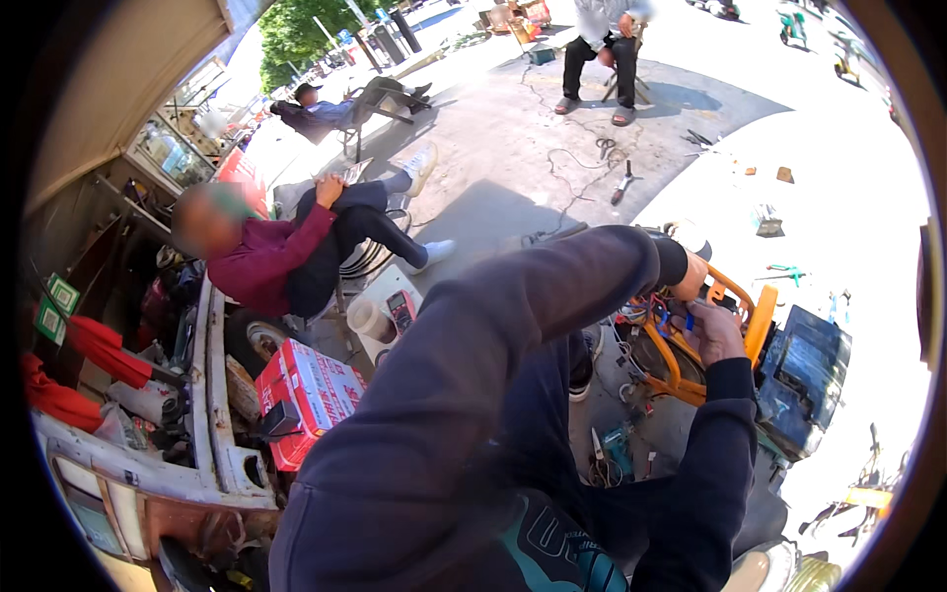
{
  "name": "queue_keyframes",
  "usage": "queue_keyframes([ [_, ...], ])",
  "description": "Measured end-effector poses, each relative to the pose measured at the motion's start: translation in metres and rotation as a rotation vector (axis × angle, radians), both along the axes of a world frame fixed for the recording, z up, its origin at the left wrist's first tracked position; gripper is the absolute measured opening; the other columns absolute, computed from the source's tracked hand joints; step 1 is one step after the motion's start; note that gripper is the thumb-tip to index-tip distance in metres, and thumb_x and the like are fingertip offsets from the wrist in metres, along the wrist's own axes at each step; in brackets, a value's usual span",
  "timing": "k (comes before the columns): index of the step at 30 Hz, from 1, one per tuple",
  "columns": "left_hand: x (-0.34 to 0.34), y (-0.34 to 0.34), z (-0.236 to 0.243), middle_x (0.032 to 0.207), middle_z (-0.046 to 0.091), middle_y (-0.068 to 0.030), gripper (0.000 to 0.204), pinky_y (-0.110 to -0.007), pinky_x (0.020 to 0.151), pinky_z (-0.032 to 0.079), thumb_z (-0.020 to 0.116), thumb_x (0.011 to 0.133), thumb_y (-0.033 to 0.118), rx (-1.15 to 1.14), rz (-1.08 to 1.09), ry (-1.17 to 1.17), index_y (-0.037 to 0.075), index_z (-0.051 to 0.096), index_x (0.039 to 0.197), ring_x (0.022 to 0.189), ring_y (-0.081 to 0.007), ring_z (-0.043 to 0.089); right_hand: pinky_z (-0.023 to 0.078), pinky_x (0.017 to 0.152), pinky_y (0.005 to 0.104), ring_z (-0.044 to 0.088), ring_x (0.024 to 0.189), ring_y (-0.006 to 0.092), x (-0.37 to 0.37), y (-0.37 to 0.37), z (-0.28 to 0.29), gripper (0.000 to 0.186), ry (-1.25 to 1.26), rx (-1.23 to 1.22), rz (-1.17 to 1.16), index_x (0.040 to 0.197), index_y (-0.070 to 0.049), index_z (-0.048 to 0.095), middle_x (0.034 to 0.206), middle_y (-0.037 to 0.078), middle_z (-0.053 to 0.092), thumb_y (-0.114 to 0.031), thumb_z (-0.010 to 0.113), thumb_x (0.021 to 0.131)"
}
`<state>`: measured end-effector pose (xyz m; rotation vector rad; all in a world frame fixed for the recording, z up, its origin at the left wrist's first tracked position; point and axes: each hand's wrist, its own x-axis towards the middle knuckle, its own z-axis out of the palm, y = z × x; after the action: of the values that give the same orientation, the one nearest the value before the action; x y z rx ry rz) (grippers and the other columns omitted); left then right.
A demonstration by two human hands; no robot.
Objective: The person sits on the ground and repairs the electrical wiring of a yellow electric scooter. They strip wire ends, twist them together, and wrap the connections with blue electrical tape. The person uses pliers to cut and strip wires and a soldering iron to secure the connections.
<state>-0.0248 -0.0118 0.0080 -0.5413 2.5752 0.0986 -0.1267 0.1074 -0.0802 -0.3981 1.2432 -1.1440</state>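
An orange metal frame (761,318) with a tangle of coloured wires (659,314) stands on the ground at the right, next to a dark blue battery box (809,370). My left hand (692,277) reaches across in a dark sleeve and rests on the top of the frame near the wires. My right hand (717,333) is just below it, fingers curled against the frame and the wiring. Whether either hand pinches a wire is hidden by the fingers.
A seated person in a maroon top (264,259) leans back at the left. Red cartons (308,393) sit beside a cluttered workbench (212,395). Another person (604,47) sits on a stool far back. Hand tools (623,182) lie on the concrete; pliers (600,451) lie near my feet.
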Motion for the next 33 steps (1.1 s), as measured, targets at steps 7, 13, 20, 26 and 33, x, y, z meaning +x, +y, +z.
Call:
queue_keyframes([
  [7, -0.006, -0.014, -0.020, 0.104, 0.077, -0.0167, 0.034, -0.039, 0.086, 0.058, 0.073, 0.081, 0.025, 0.026, 0.226, 0.106, 0.000, 0.079, 0.104, 0.100, -0.0277, 0.073, 0.047, 0.050, 0.0192, 0.074, 0.081, 0.0141, 0.000, -0.002, -0.013, 0.024, -0.051, -0.149, 0.061, 0.118, -0.004, 0.067, 0.105, 0.007, 0.077, -0.022, 0.055, 0.105],
  [13, -0.018, -0.013, -0.019, 0.100, 0.077, -0.0163, 0.031, -0.040, 0.084, 0.058, 0.074, 0.080, 0.024, 0.072, 0.194, 0.051, 0.002, 0.080, 0.100, 0.097, -0.0281, 0.073, 0.049, 0.053, 0.0203, 0.071, 0.079, 0.0142, 0.003, -0.007, -0.009, 0.023, -0.082, -0.142, 0.040, 0.119, -0.001, 0.065, 0.105, 0.008, 0.076, -0.013, 0.052, 0.104],
  [20, -0.023, -0.014, -0.019, 0.096, 0.077, -0.0157, 0.027, -0.042, 0.082, 0.057, 0.074, 0.078, 0.024, 0.100, 0.145, -0.011, 0.004, 0.081, 0.095, 0.093, -0.0286, 0.074, 0.053, 0.060, 0.0232, 0.069, 0.077, 0.0145, -0.001, 0.002, -0.017, 0.023, -0.014, -0.196, 0.064, 0.120, 0.002, 0.064, 0.106, 0.010, 0.074, -0.007, 0.052, 0.103],
  [26, -0.019, -0.032, -0.032, 0.092, 0.077, -0.0153, 0.025, -0.043, 0.080, 0.057, 0.075, 0.076, 0.023, 0.019, -0.239, -0.205, 0.005, 0.081, 0.092, 0.089, -0.0290, 0.074, 0.054, 0.058, 0.0232, 0.067, 0.074, 0.0108, 0.014, 0.006, 0.012, 0.018, 0.096, -0.029, 0.088, 0.115, 0.000, 0.065, 0.091, 0.003, 0.068, -0.013, 0.057, 0.105],
  [33, -0.038, -0.051, -0.025, 0.084, 0.076, -0.0067, 0.033, -0.037, 0.066, 0.056, 0.075, 0.087, 0.038, 0.156, -0.156, -0.395, 0.007, 0.079, 0.098, 0.072, -0.0194, 0.071, 0.058, 0.057, 0.0322, 0.069, 0.068, 0.0198, 0.010, 0.015, 0.001, 0.021, 0.111, -0.116, 0.018, 0.118, 0.006, 0.057, 0.086, 0.013, 0.067, -0.005, 0.053, 0.102],
])
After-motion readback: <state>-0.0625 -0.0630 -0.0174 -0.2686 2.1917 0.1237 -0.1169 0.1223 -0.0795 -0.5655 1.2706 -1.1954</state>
